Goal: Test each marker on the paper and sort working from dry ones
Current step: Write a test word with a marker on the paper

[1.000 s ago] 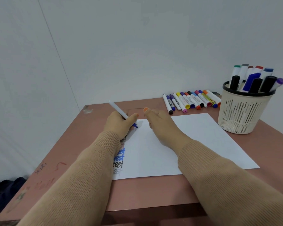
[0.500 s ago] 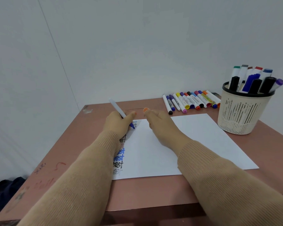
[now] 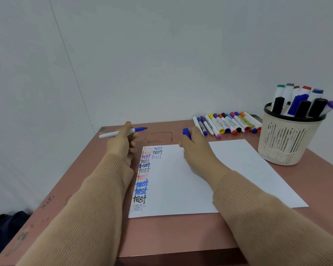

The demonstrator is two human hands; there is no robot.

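Hands apart at frame centre: left hand (image 3: 121,148) grips uncapped white blue-tipped marker (image 3: 112,134); right hand (image 3: 196,150) pinches its blue plastic cap (image 3: 186,133), presumably ready for recapping.

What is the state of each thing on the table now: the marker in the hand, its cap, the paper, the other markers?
Blue marker: uncapped, held by left hand.
Cap: off, gripped by right hand.
Paper: flat, partly written.
Row of markers: capped, lying.
Basket: upright, holding markers.
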